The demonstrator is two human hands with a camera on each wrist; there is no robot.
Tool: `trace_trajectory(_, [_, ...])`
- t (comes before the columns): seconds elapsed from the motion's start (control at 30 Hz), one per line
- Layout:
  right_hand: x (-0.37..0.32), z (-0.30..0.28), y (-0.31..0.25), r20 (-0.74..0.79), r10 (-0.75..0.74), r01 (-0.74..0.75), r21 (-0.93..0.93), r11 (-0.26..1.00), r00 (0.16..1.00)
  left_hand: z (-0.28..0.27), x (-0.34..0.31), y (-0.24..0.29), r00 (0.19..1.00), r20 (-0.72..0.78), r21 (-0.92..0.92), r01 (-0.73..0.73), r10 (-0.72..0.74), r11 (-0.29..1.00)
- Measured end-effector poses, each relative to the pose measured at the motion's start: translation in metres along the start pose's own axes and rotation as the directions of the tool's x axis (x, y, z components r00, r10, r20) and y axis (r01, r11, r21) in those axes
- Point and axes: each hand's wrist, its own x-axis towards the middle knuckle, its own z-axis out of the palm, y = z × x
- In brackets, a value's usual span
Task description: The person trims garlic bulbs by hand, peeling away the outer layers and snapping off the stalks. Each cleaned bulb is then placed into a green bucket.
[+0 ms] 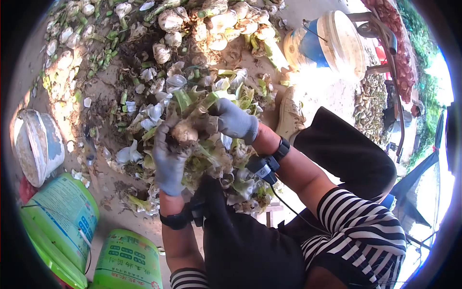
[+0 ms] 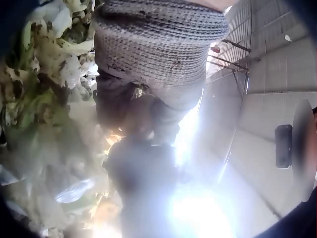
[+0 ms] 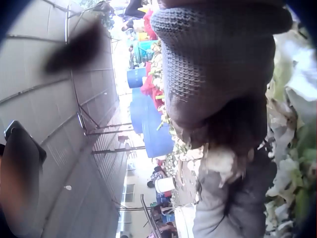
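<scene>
Both hands wear grey knit gloves and meet over a heap of peeled skins and leaves. My left hand (image 1: 169, 161) holds a garlic bulb (image 1: 184, 131), pale and soil-stained, with its fingers curled along the bulb's side. My right hand (image 1: 236, 120) grips the brownish outer husk (image 1: 204, 119) at the stem side of that bulb. From the right wrist, the bulb (image 3: 220, 162) shows between the two gloves. In the left wrist view my left glove (image 2: 148, 64) fills the top and glare washes out the lower part.
Loose white skins and green leaves (image 1: 154, 113) spread below the hands. Several garlic bulbs (image 1: 216, 26) lie beyond. A white-and-blue bucket (image 1: 308, 43) stands at upper right, another bucket (image 1: 41, 147) at left. Green printed buckets (image 1: 127, 260) stand at lower left.
</scene>
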Motion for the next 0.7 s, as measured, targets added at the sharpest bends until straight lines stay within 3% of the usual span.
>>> trace_trajectory(0.07, [-0.002,-0.006,-0.01,0.18,0.321,-0.328,0.009,0.945,0.93,-0.005,0.003,-0.001,1.0,0.03,-0.062,0.004,-0.003,0.998])
trace_trajectory(0.2, [-0.001,0.001,-0.006,0.164,0.287,-0.312,0.155,0.937,0.944,-0.003,0.002,0.001,0.998,0.048,-0.129,0.052,-0.046,0.99])
trace_trajectory(0.27, [0.0,0.009,-0.016,0.132,0.193,-0.223,0.269,0.937,0.972,-0.003,0.001,0.002,0.998,0.023,-0.12,0.055,-0.052,0.991])
trace_trajectory(0.3, [0.003,0.013,-0.017,0.069,0.117,-0.12,0.041,0.992,0.991,-0.004,0.001,0.002,0.999,0.024,-0.083,0.023,-0.021,0.996])
trace_trajectory(0.33, [0.003,0.013,-0.021,0.07,0.12,-0.123,0.04,0.992,0.99,-0.005,0.001,0.002,1.0,0.027,-0.046,-0.012,0.013,0.999])
trace_trajectory(0.43, [0.006,0.009,-0.027,0.16,0.35,-0.339,-0.095,0.936,0.923,-0.016,-0.003,0.0,0.997,0.032,-0.167,0.075,-0.07,0.983])
trace_trajectory(0.47, [0.005,0.011,-0.026,0.163,0.351,-0.339,-0.096,0.936,0.922,-0.017,-0.003,0.0,0.997,0.028,-0.168,0.074,-0.07,0.983])
trace_trajectory(0.53, [0.004,0.015,-0.024,0.142,0.255,-0.273,0.119,0.955,0.956,-0.018,-0.003,0.001,0.994,0.06,-0.301,0.109,-0.095,0.947])
trace_trajectory(0.57, [0.004,0.017,-0.02,0.145,0.256,-0.274,0.116,0.955,0.956,-0.017,-0.005,0.004,0.994,0.058,-0.303,0.107,-0.094,0.947])
trace_trajectory(0.63, [0.008,0.02,-0.012,0.125,0.052,-0.076,0.2,0.977,0.991,-0.013,-0.006,0.01,0.984,0.034,-0.261,0.176,-0.173,0.949])
trace_trajectory(0.7, [0.01,0.023,-0.011,0.108,0.088,-0.102,0.127,0.987,0.99,-0.014,-0.008,0.007,0.98,0.028,-0.238,0.196,-0.195,0.951])
